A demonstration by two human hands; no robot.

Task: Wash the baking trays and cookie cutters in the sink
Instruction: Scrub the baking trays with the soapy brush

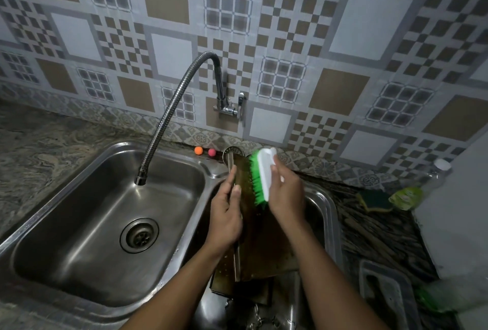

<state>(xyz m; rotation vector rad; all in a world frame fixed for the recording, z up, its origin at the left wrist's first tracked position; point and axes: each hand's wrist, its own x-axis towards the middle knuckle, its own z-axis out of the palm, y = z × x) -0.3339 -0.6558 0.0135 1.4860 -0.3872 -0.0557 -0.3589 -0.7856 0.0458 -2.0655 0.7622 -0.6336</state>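
A patterned tile wall (pixel 343 39) in grey, white and brown fills the upper half of the view. Below it, a marbled stone counter (pixel 39 145) holds a stainless double sink (pixel 66 237). The left basin is bare, with a round drain (pixel 139 235) and a flexible metal tap hose (pixel 169 116) arching over it; no water is visibly running.

Over the right basin, a dark, stained baking tray (pixel 264 245) stands tilted, its upper edge leaning toward the wall and its lower end resting down in the basin among other dim metal pieces too dark to identify. The left hand (pixel 227 221) is closed around the tray's left rim, thumb on its face, steadying it. The right hand (pixel 286 192) grips the white back of a scrubbing brush (pixel 260 179), green bristles pressed to the tray's upper part.

The tray looks stiff, thin and fairly light — probably slippery when wet, so the rolled rim seems the safest place to hold it.

Smaller details: a green and yellow sponge (pixel 373 199) and a clear bottle (pixel 433 179) sit at right, and two small balls — orange (pixel 198 150) and pink (pixel 211 152) — lie behind the sink.
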